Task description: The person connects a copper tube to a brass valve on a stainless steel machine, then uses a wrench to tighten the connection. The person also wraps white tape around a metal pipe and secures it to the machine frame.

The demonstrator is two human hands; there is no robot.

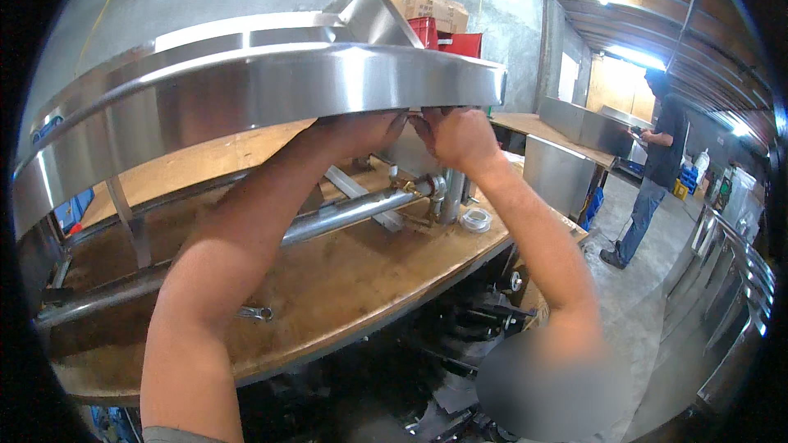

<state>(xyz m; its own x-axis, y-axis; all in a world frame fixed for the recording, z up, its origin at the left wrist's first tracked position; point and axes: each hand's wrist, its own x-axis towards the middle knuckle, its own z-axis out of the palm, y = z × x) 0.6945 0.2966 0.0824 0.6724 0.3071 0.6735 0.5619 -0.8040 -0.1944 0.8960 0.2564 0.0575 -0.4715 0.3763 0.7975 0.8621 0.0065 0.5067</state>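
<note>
A long, brushed stainless steel frame (328, 82) crosses the view above a wooden bench top (353, 271). Both arms reach up to the underside of its front edge, near the right end. My left hand (373, 133) is closed there, its fingertips partly hidden by the steel. Close beside it, my right hand (461, 138) is curled shut against the same edge. What the fingers hold is hidden. Below the hands, a metal pipe (349, 215) with a brass valve fitting (423, 187) runs along the bench. A roll of white tape (475, 219) lies right of the fitting.
A wrench (254, 312) lies on the bench near my left forearm. Behind the frame are a cardboard box (431, 10) and red bins (460, 44). A person (659, 156) stands at the right by another bench. Steel parts (722, 271) stand at the far right.
</note>
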